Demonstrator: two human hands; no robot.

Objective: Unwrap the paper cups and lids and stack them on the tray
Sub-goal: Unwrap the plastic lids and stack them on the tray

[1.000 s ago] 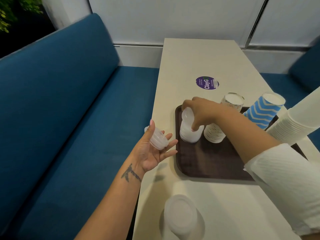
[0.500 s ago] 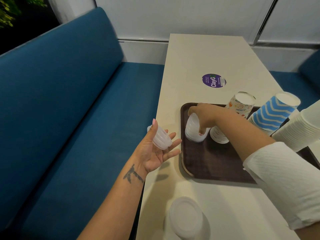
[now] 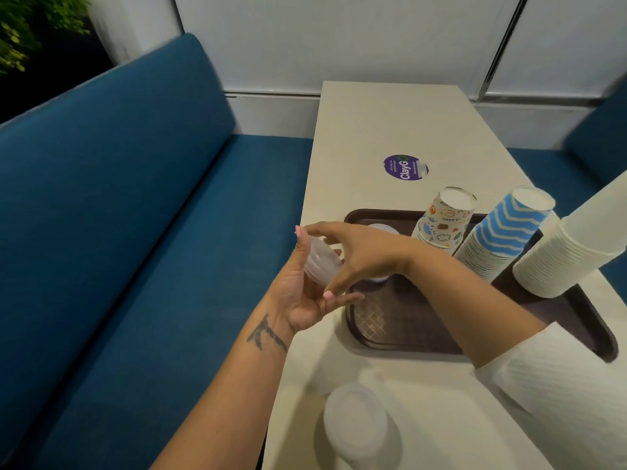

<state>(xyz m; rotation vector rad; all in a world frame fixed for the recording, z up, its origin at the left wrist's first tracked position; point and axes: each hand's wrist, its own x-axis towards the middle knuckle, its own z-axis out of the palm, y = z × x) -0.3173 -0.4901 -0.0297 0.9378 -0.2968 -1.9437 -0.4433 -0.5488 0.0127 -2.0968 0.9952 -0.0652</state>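
Observation:
My left hand (image 3: 302, 293) holds a small stack of clear plastic lids (image 3: 322, 264) upright against its palm, just left of the brown tray (image 3: 403, 329). My right hand (image 3: 368, 254) reaches across from the right and pinches that same stack between a finger on top and the thumb below. Behind my right hand, a second stack of clear lids (image 3: 383, 228) stands on the tray, mostly hidden. Three upside-down cup stacks lean on the tray: patterned cups (image 3: 446, 217), blue chevron cups (image 3: 502, 235) and plain white cups (image 3: 573, 256).
Another stack of clear lids (image 3: 356, 422) stands on the white table (image 3: 390, 123) near its front edge. A purple round sticker (image 3: 405, 167) lies beyond the tray. A blue bench (image 3: 135, 215) runs along the left of the table.
My right hand let go of the lid stack on the tray and moved left to the lids in my left hand. My left hand rose slightly toward the tray.

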